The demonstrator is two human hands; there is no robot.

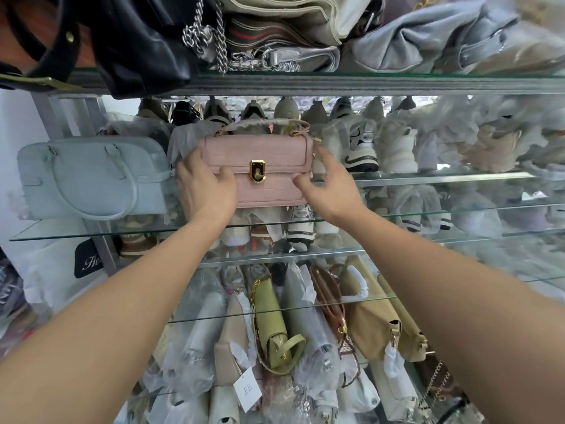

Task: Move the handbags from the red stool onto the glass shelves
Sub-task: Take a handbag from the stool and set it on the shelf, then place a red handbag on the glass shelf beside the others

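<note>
A pink handbag (269,154) with a gold clasp and a paper-wrapped top handle stands upright on the middle glass shelf (61,232). My left hand (204,185) holds its left end, thumb across the front and fingers behind. My right hand (330,188) is at its right end with fingers spread, thumb touching the lower right corner of the front. A pale blue handbag (91,175) lies on the same shelf just to the left. The red stool is out of view.
The upper shelf (367,79) holds black, cream and grey bags and chain straps. Behind the pink bag stand rows of wrapped sneakers (363,145). Lower shelves hold a green bag (272,322), tan bags (370,313) and plastic-wrapped items.
</note>
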